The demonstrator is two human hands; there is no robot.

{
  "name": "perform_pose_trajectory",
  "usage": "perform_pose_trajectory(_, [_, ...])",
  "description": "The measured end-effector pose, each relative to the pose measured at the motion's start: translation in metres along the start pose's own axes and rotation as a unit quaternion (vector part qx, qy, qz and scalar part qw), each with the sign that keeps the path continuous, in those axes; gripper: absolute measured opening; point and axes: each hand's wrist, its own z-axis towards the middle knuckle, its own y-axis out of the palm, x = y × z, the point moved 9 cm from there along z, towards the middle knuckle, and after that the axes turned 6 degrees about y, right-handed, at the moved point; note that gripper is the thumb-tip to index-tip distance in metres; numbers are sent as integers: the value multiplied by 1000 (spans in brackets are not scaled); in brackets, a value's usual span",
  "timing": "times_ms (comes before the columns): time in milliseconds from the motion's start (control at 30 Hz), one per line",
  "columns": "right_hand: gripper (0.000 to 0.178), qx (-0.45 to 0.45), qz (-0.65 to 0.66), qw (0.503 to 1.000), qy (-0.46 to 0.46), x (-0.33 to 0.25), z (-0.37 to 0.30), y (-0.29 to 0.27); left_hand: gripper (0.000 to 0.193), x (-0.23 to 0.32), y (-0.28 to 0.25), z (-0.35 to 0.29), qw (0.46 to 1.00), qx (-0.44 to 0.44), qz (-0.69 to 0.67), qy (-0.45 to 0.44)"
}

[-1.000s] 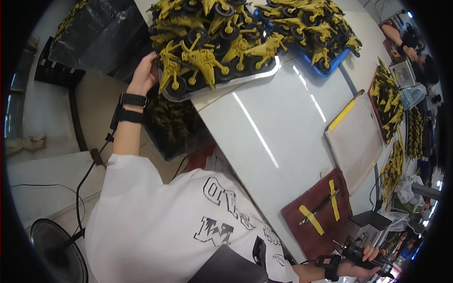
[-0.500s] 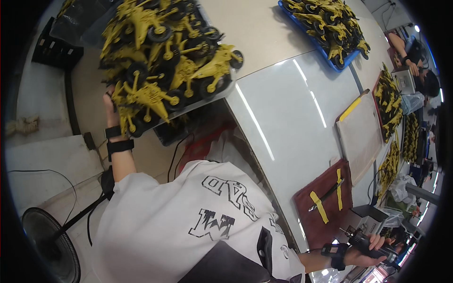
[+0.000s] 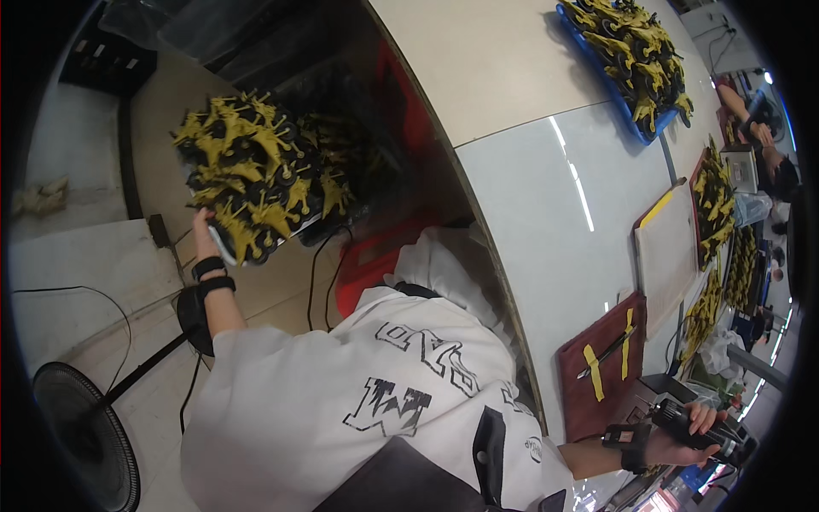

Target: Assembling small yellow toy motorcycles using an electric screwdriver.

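The left hand [image 3: 203, 235] holds the corner of a tray [image 3: 222, 246], thumb outside, its other fingers hidden. Just beyond them, heaped yellow toy motorcycles [image 3: 256, 162] probably make it heavy and spill-prone; 2 opposite rims look the best grip. The right hand [image 3: 674, 445] curls around a black tool [image 3: 670, 416]. Right of the left fingers, a loose cable [image 3: 312, 273] could snag.

The desk [image 3: 525, 200] is pale and glossy, with bright lines of light [image 3: 573, 175] reflected on it. At the left, the floor [image 3: 158, 158] is beige, and a black fan [image 3: 90, 435] stands at lower left.
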Motion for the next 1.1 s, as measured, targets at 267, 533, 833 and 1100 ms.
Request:
perform_pose_trajectory(267, [51, 6, 24, 1000, 7, -4, -11, 20, 31, -143, 138, 61, 986, 0, 166, 34])
perform_pose_trajectory(533, [53, 4, -14, 1000, 3, -4, -10, 28, 28, -52, 114, 32, 937, 168, 253, 171])
perform_pose_trajectory(833, [52, 43, -21, 997, -67, -32, -21, 3, 19, 240, 103, -114, 971, 55, -72, 219])
perform_pose_trajectory(1100, [46, 80, 15, 994, -68, -25, -42, -27, 43, 259, 294, -146, 961, -216, -167, 47])
